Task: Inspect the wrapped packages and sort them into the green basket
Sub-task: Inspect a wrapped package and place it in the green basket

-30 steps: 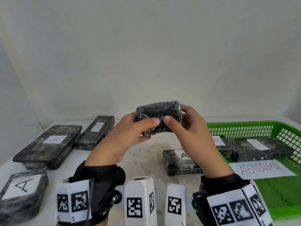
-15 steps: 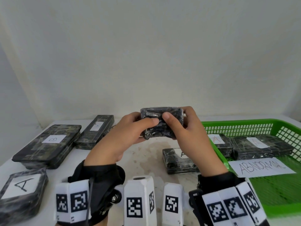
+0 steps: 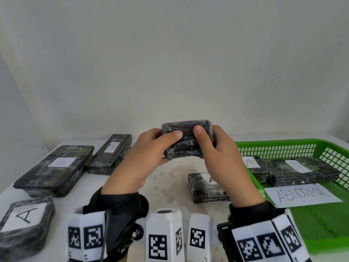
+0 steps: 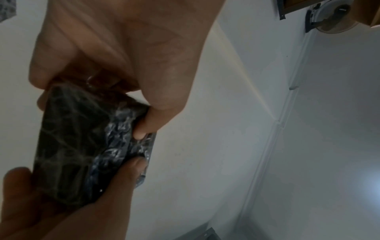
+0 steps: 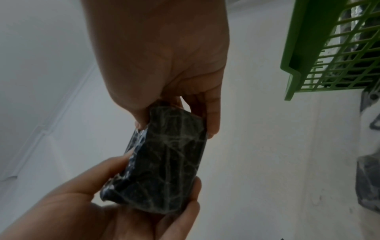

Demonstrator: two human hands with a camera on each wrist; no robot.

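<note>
Black film-wrapped package [image 3: 187, 140] raised above the table [image 3: 170, 178], left of the green basket [image 3: 279, 150]; gripped at either end by left hand [image 3: 147, 157] and right hand [image 3: 221, 157], thumbs pressed on the near face, wrists angled inward. Left wrist: fingers [image 4: 141, 129] curled round the package edge. Right wrist: same clamp, fingers [image 5: 211, 116] wrapped behind.

Left hand [image 3: 149, 159] and right hand [image 3: 221, 157] raised together (thumbs uppermost), fingers curled.

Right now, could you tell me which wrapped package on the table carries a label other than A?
The large flat package at the far left, labelled B; the other readable labels all show A.
</note>
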